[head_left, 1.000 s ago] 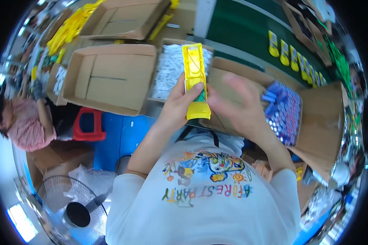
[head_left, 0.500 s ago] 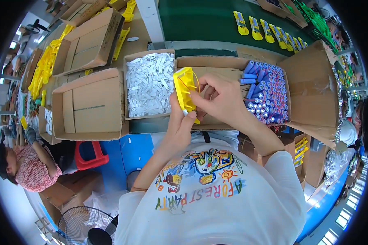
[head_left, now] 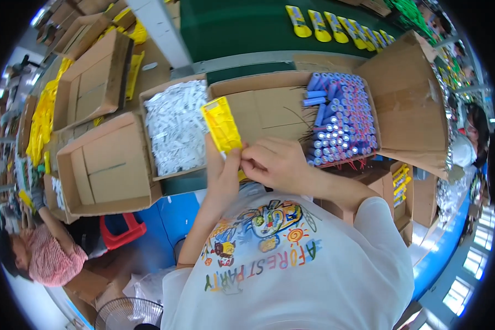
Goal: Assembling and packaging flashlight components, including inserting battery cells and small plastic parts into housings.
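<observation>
My left hand (head_left: 223, 171) grips a yellow plastic housing (head_left: 221, 122) by its lower end, fingers behind and thumb in front. The ribbed, hollow side of the housing faces up and it leans a little to the left. At its lower right end my right hand (head_left: 278, 164) is closed, with thumb and fingertips pinched together. Whatever lies in that pinch is too small and hidden to make out. Both hands are over the near edge of a cardboard box, which holds purple-blue cylindrical cells (head_left: 344, 118) with thin red and black wires on its right side.
Left of the hands, a carton holds small white plastic pieces (head_left: 176, 126). Farther left are shallow cardboard boxes (head_left: 113, 170). Yellow-and-blue parts (head_left: 324, 27) line the green surface behind a metal post (head_left: 162, 33). A co-worker (head_left: 52, 247) sits at left by a red stool (head_left: 121, 231).
The housing has tilted to the left, and my right hand has gone from its middle down to its lower end. The whole view has shifted and turned slightly.
</observation>
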